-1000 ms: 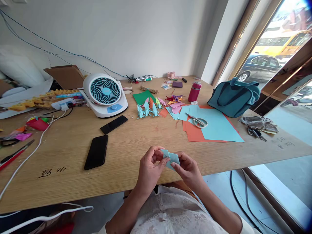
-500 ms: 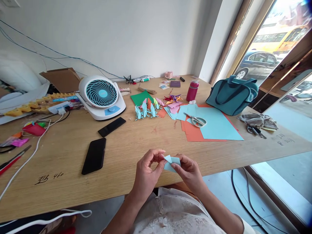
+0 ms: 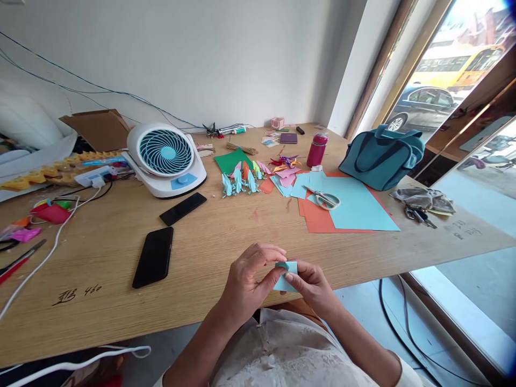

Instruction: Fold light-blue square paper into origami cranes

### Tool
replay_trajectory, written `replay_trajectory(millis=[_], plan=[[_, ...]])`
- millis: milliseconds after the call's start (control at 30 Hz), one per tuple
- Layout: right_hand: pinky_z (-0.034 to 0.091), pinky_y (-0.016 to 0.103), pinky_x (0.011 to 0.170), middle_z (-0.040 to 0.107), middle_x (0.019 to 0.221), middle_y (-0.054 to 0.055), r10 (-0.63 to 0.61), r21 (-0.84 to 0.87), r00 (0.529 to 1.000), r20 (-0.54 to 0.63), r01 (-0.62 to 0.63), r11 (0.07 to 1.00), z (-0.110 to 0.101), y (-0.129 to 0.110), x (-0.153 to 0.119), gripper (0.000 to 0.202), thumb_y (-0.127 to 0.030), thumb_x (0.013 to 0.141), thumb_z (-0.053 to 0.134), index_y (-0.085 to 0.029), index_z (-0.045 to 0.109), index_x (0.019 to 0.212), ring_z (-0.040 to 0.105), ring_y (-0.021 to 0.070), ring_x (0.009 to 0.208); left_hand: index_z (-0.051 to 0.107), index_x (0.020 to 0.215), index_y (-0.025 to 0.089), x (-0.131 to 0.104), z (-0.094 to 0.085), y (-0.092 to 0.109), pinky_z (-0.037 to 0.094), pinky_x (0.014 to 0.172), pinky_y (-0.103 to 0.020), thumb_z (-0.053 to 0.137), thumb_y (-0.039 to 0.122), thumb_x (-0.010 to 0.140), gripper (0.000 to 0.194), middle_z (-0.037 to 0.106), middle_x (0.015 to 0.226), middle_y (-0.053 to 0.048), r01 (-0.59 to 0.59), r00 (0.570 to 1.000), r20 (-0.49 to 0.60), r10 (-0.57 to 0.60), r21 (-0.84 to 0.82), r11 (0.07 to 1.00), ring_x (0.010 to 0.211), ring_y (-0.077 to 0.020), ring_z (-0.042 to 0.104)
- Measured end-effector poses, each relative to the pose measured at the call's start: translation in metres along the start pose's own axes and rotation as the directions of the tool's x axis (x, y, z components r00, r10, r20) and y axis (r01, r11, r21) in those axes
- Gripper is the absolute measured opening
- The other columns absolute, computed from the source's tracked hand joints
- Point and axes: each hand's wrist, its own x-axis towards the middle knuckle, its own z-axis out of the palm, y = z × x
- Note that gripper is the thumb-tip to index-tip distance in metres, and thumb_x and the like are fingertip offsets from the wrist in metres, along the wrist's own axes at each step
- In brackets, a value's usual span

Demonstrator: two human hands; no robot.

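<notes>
A small light blue paper (image 3: 287, 283), partly folded, is held between my two hands just over the table's front edge. My left hand (image 3: 253, 277) pinches its upper left part, thumb and fingers at a curled flap. On the right side, my right hand (image 3: 312, 282) grips the paper with the thumb on top and the fingers behind. Several folded light blue paper figures (image 3: 238, 184) stand farther back on the table, beside pink and orange ones.
Scissors (image 3: 325, 200) lie on light blue (image 3: 363, 207) and orange sheets at the right. Two black phones (image 3: 153, 257) and a white fan (image 3: 167, 158) are at the left. A red bottle (image 3: 317, 150) and teal bag (image 3: 381, 158) stand behind.
My left hand has moved slightly right, over the paper. The pointed flap that stood up at the paper's upper left is now curled under my left fingers.
</notes>
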Motion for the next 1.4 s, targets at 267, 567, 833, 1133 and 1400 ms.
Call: replay_trajectory(millis=[267, 567, 833, 1133, 1400], plan=[[0.053, 0.027, 0.061, 0.067, 0.075, 0.003, 0.003, 0.047, 1.0, 0.031, -0.004, 0.999, -0.003, 0.003, 0.001, 0.033, -0.052, 0.084, 0.07, -0.018, 0.074, 0.083, 0.061, 0.0147, 0.065, 0.058, 0.092, 0.022, 0.01, 0.003, 0.004, 0.05, 0.075, -0.024, 0.064, 0.013, 0.09, 0.011, 0.066, 0.084, 0.001, -0.093, 0.996, 0.0, 0.093, 0.095, 0.991, 0.08, -0.0125, 0.062], [0.052, 0.024, 0.062, 0.067, 0.075, 0.001, -0.025, 0.095, 0.999, 0.027, 0.022, 0.995, -0.005, 0.005, 0.0, 0.024, -0.043, 0.087, 0.07, -0.019, 0.074, 0.085, 0.06, 0.0127, 0.066, 0.055, 0.095, 0.022, 0.01, 0.005, 0.004, 0.048, 0.076, -0.028, 0.06, 0.011, 0.091, 0.013, 0.066, 0.087, 0.0, -0.154, 0.988, 0.025, 0.152, 0.139, 0.978, 0.082, -0.0145, 0.06], [0.051, 0.023, 0.06, 0.067, 0.073, 0.0, -0.008, 0.103, 1.0, 0.012, 0.007, 0.995, -0.004, 0.004, -0.001, 0.024, -0.042, 0.086, 0.072, -0.019, 0.074, 0.082, 0.06, 0.0121, 0.064, 0.055, 0.097, 0.023, 0.01, 0.006, 0.003, 0.045, 0.079, -0.029, 0.061, 0.01, 0.09, 0.016, 0.065, 0.089, 0.0, -0.168, 0.986, 0.038, 0.165, 0.129, 0.977, 0.084, -0.0153, 0.058], [0.048, 0.022, 0.064, 0.066, 0.075, 0.0, -0.045, 0.04, 0.998, 0.047, 0.043, 0.998, -0.008, 0.005, -0.002, 0.023, -0.041, 0.09, 0.067, -0.019, 0.072, 0.086, 0.058, 0.0106, 0.066, 0.053, 0.085, 0.021, 0.019, -0.008, 0.004, 0.043, 0.078, -0.027, 0.067, 0.017, 0.088, 0.015, 0.059, 0.085, 0.001, -0.077, 0.972, 0.224, 0.073, 0.009, 0.997, 0.082, -0.0137, 0.056], [0.042, 0.022, 0.058, 0.061, 0.068, 0.0, -0.017, -0.034, 0.998, -0.059, 0.015, 0.999, -0.009, -0.002, -0.002, 0.028, -0.045, 0.087, 0.07, -0.017, 0.07, 0.081, 0.054, 0.0113, 0.062, 0.056, 0.084, 0.02, 0.028, -0.017, -0.003, 0.042, 0.076, -0.024, 0.064, 0.014, 0.09, 0.012, 0.057, 0.087, 0.001, -0.024, 0.957, 0.289, 0.02, 0.01, 1.0, 0.084, -0.0125, 0.056]])
